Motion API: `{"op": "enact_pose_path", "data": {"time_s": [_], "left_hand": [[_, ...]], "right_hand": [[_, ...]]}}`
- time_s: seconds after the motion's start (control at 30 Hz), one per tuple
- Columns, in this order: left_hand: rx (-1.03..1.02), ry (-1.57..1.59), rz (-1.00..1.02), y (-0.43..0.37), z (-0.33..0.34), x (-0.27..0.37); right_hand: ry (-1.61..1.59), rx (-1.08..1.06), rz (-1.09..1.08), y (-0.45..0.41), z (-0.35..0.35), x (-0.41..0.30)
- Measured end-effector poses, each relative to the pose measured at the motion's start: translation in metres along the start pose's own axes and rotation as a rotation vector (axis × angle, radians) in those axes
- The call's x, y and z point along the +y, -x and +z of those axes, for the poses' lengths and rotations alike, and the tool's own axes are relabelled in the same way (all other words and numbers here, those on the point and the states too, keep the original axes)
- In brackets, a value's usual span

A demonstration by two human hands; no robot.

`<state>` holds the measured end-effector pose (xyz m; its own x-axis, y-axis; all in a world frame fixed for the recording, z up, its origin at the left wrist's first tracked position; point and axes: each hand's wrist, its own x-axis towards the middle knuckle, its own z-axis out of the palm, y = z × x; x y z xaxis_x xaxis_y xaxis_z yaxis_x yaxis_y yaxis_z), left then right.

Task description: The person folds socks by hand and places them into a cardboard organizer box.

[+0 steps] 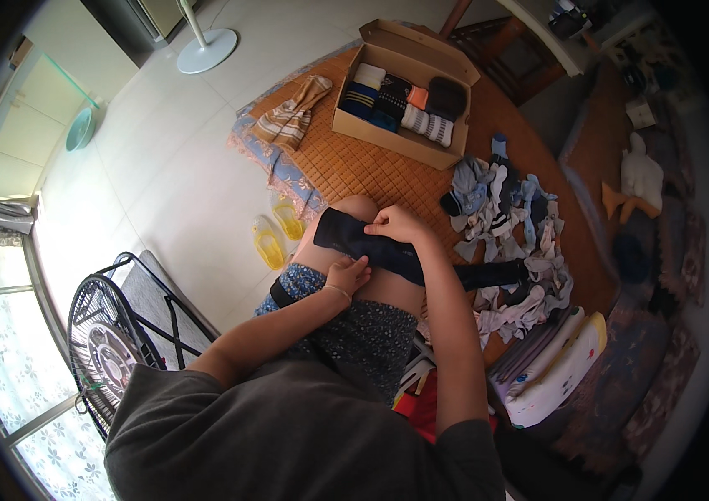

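Note:
A long dark navy sock [354, 235] lies flat across my bare thighs, its wide end towards the left. With thumb and fingers my right hand [397, 223] pinches the fabric along its far edge. At the near edge, my left hand [347, 277] has its thumb and fingertips on the same sock. Dark fabric [489, 273] extends past my right forearm onto a heap of loose socks [517, 219]; whether it is one piece with the sock on my lap is hidden by the arm. Ahead, an open cardboard box [392, 134] holds several folded socks in rows.
A brown striped cloth [298, 113] lies left of the box on the woven mat [329, 169]. Yellow slippers [268, 245] rest on the tiled floor. A black fan [104, 351] stands at my left, and folded bedding [558, 376] lies at my right.

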<state>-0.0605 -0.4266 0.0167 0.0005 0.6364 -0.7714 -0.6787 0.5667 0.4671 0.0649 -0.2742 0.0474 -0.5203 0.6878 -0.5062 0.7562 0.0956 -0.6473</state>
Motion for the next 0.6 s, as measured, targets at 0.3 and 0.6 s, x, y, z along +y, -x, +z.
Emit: {"op": "enact_pose_path", "data": {"time_s": [0.3, 0.6], "left_hand": [[-0.028, -0.048, 0.039, -0.001, -0.001, -0.006], [-0.042, -0.056, 0.061, -0.006, -0.005, -0.009]], "right_hand": [[-0.115, 0.007, -0.038, 0.005, -0.002, 0.001], [-0.069, -0.048, -0.034, 0.002, -0.004, -0.003]]}}
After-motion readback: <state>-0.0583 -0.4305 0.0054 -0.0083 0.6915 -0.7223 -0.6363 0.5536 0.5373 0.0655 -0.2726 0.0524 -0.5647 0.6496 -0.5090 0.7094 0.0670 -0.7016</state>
